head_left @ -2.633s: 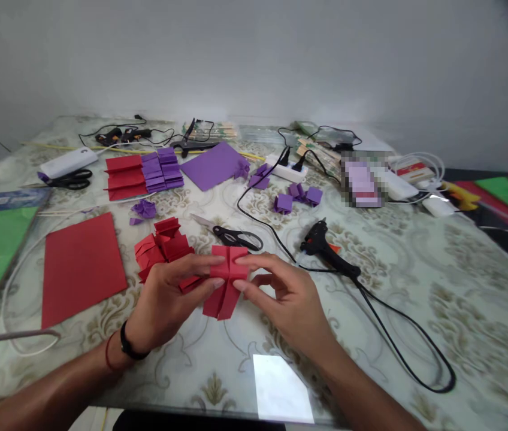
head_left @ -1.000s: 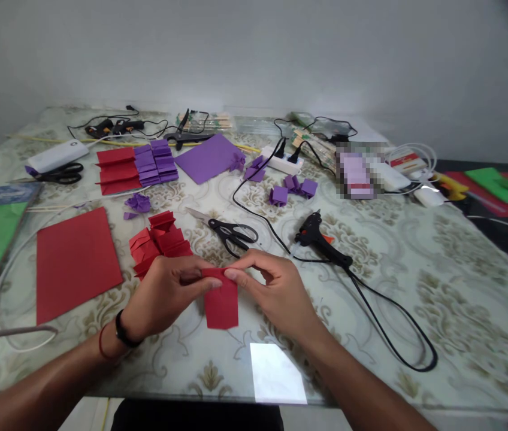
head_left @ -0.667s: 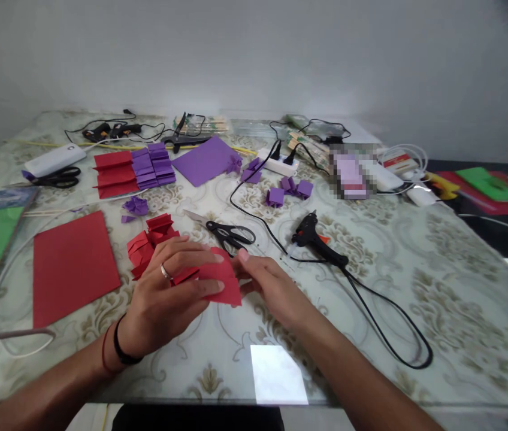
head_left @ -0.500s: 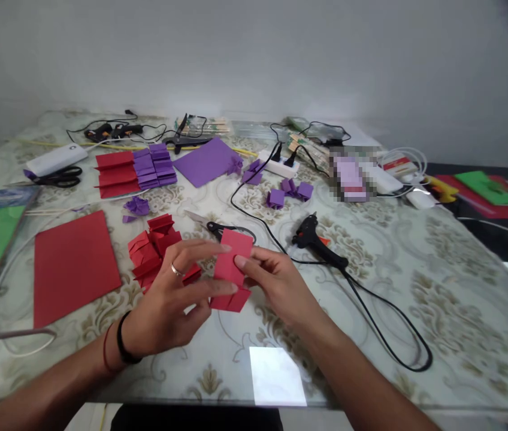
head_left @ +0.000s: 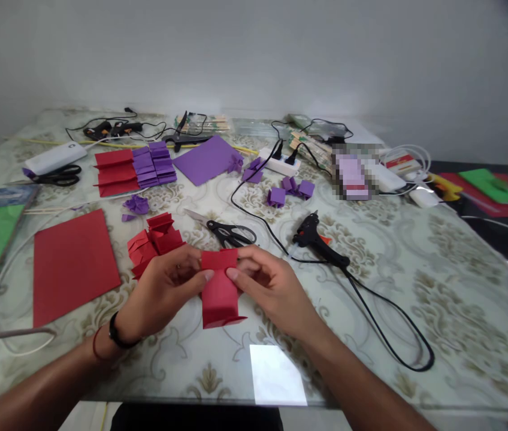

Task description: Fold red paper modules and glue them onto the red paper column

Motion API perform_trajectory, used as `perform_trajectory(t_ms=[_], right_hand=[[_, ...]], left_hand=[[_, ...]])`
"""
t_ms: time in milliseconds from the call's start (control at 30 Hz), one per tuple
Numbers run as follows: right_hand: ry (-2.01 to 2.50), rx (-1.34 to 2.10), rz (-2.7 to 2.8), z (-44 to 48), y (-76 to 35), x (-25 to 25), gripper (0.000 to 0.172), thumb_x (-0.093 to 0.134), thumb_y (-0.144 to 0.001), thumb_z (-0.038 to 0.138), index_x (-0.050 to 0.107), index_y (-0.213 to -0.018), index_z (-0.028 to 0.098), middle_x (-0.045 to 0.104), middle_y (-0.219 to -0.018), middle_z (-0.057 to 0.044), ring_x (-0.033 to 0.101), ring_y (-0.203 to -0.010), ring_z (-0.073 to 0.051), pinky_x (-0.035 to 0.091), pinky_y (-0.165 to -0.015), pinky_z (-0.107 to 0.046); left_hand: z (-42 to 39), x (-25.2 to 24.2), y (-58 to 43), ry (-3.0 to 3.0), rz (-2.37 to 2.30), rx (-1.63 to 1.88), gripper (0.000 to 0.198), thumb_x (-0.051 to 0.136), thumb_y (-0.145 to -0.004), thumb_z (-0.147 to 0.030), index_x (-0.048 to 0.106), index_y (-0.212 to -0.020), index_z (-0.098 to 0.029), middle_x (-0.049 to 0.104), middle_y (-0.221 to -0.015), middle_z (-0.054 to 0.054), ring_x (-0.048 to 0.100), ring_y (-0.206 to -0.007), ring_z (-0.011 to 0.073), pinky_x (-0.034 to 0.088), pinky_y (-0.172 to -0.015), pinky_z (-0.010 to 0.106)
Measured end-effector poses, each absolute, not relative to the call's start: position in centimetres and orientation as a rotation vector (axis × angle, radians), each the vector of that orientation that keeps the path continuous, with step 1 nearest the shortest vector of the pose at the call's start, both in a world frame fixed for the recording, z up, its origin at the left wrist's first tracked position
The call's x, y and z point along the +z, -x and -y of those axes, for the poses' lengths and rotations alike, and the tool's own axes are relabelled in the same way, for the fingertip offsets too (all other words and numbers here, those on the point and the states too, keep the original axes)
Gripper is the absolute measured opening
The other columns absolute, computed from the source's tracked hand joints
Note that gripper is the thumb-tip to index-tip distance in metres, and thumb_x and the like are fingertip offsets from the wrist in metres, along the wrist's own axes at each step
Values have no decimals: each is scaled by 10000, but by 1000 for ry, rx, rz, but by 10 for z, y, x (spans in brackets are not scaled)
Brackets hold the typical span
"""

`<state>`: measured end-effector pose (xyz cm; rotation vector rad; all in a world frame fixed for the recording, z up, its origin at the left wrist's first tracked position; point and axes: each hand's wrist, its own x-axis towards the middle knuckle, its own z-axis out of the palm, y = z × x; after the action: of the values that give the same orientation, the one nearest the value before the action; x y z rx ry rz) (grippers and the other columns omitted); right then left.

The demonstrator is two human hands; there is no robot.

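Note:
A folded piece of red paper (head_left: 220,293) hangs between my two hands above the table. My left hand (head_left: 168,290) pinches its left edge, thumb on the front face. On the opposite edge, my right hand (head_left: 267,281) grips it the same way. Creases divide the paper into an upper flap, a middle panel and a turned-out lower edge. Just behind my left hand lie folded red paper pieces (head_left: 155,239), partly covered by it. Black-handled scissors (head_left: 231,232) rest beyond the held paper, blades pointing left.
A black glue gun (head_left: 321,242) with a looped cord lies at right. Red sheets (head_left: 74,263) lie at left. Farther back are a purple sheet (head_left: 209,158), pleated purple paper (head_left: 154,164), small purple pieces (head_left: 276,196) and a white power strip (head_left: 280,163).
The red paper has been turned and lowered slightly. My left hand's fingers, spread over it before, now pinch its left edge. The scissors' handles have come into fuller view.

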<state>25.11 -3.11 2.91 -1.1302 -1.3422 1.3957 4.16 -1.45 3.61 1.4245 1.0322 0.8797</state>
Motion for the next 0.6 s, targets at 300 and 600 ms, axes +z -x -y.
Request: perform_trajectory(t_ms=[300,600], right_hand=[[1071,1306,1417,33,-259,38,182,644,-959,299,811,-925,235,737,-767,-15,634,-645,-149,483,-567,-260],[1220,1338,1358,30,-251,31,184,773,-897,377,764,-1000,224,777,-769,-2,717,-708,-173,564,-675,-287]], left_hand=[[12,49,-33,-1631,-869,950,220,646,-957,-161,859,-939,-215,822,-897,71,761,-823,187,604,-742,268],[16,39,-41,-1806,-1089,959,96,743,-919,-226,797,-994,-201,826,-893,42,764,-776,166,568,-650,223]])
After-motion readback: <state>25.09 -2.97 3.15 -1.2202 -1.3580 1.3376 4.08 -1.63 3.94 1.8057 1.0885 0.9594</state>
